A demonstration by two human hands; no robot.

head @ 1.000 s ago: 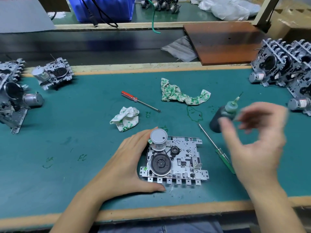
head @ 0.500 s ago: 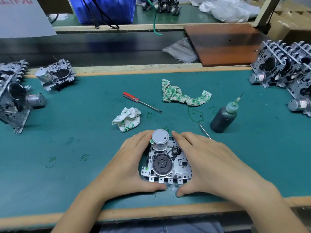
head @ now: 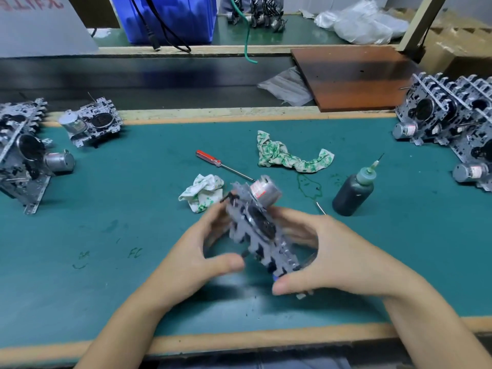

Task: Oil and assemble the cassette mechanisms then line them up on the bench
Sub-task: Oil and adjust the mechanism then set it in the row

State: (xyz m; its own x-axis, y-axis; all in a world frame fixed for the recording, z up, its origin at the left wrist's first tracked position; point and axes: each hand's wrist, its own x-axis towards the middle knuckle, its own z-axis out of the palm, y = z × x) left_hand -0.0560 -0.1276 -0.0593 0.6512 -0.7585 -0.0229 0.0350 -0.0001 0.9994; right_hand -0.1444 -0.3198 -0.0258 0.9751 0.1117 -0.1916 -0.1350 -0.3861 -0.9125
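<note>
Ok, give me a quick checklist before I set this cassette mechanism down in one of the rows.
1. Both hands holding the mechanism: ok, left hand and right hand grip it from either side.
2. Mechanism lifted off the bench mat: ok, tilted on edge.
3. Motor seated: cannot tell, blurred.
4. Oil applied: cannot tell.
5. Oil bottle clear of the hands: ok, upright to the right.
6. Rows to join: ok, mechanisms on the left and on the right.
</note>
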